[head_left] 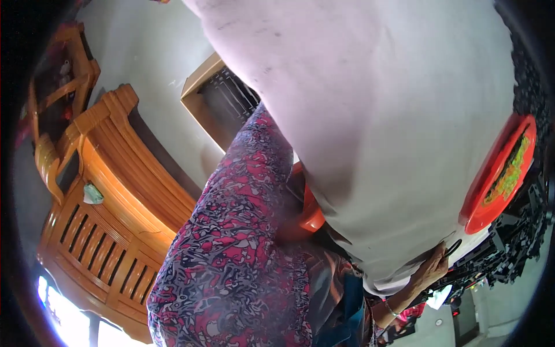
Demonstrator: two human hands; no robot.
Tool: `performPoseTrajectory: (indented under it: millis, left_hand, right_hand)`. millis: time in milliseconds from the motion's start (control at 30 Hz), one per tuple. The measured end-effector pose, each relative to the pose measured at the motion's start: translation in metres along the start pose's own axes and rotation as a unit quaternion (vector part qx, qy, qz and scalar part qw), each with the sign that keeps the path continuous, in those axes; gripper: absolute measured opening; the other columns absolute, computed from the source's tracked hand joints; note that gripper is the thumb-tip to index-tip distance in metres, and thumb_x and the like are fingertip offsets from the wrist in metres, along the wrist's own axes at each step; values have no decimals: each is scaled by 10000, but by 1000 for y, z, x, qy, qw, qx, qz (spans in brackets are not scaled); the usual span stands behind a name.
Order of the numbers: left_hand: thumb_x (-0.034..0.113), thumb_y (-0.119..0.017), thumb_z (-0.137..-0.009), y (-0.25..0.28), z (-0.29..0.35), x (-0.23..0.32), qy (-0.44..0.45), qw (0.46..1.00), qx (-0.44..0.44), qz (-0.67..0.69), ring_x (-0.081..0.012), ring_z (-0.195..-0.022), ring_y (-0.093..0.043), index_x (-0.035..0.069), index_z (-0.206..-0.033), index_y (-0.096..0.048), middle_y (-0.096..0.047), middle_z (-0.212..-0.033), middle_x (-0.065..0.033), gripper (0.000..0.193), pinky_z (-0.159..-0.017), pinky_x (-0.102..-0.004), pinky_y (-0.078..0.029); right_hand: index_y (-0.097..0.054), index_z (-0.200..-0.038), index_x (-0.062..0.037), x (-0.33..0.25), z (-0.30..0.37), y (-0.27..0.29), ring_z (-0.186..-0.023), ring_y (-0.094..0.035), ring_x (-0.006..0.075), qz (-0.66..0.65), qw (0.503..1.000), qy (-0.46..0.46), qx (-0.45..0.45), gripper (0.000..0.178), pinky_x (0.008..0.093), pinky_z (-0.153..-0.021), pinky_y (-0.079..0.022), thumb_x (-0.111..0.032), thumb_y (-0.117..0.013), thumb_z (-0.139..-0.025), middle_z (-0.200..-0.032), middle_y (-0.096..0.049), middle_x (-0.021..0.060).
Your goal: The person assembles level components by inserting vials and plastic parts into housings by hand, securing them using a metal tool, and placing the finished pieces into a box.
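My right hand (429, 272) is at the lower right, by the edge of a pale table (416, 115). Its forearm rises from the lower edge and has a thin bracelet at the wrist. The fingers look closed around a small tool or part with a black loop (454, 247); the rest of it is hidden, so its kind cannot be told. Beyond the hand, a red plate (475, 217) holds yellow-green pieces. A heap of black plastic parts (503, 248) lies beside the plate. My left hand is not in view.
Patterned fabric (231, 231) over a leg fills the lower middle. A cardboard box (199, 124) with black parts stands on the floor past the table edge. An orange-red plastic piece (313, 217) shows under the table. A wooden bench (139, 179) is at the left.
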State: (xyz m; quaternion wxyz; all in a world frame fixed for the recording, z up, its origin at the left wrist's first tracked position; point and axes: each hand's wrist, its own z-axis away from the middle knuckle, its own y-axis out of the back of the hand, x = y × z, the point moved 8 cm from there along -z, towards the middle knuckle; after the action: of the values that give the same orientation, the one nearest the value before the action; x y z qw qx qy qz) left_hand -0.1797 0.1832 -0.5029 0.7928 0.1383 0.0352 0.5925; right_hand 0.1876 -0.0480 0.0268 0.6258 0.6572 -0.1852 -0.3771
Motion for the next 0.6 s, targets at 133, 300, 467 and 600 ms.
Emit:
performPoseTrajectory:
  millis: [133, 300, 467, 600]
  left_hand:
    - [357, -619, -885, -9, -10, -11, -94, 994, -37, 51, -358, -1108, -517, 38, -1201, -459, -424, -1213, -146, 477, -827, -466, -560]
    - [385, -655, -861, -24, -30, -34, -207, 962, -100, 145, -369, -1117, -518, 34, -1207, -461, -424, -1227, -154, 529, -853, -471, -553]
    - [408, -720, -773, 8, -49, -107, -468, 875, 13, 125, -385, -1114, -560, 22, -1144, -550, -539, -1161, -225, 562, -897, -471, -523]
    - [372, -685, -747, -19, 56, -94, -433, 888, -45, -149, -323, -900, -687, 50, -807, -664, -698, -897, -191, 328, -796, -443, -533]
  right_hand:
    - [-644, -971, 102, 8, -7, -7, -692, -415, 160, -34, 999, 19, 6, 513, 345, -606, -366, -396, -526, -1010, -729, -543, 67]
    - [-621, -913, 109, 8, -16, 0, -683, -458, 174, -9, 999, 52, -3, 568, 347, -597, -398, -451, -555, -985, -719, -571, 91]
    - [-612, -941, 103, 17, -40, -29, -671, -439, 157, -77, 991, 103, -38, 581, 335, -577, -385, -474, -554, -985, -705, -540, 60]
    - [-598, -909, 79, 39, -32, 19, -648, -437, 177, 0, 998, 51, 40, 574, 349, -576, -387, -489, -556, -982, -691, -529, 107]
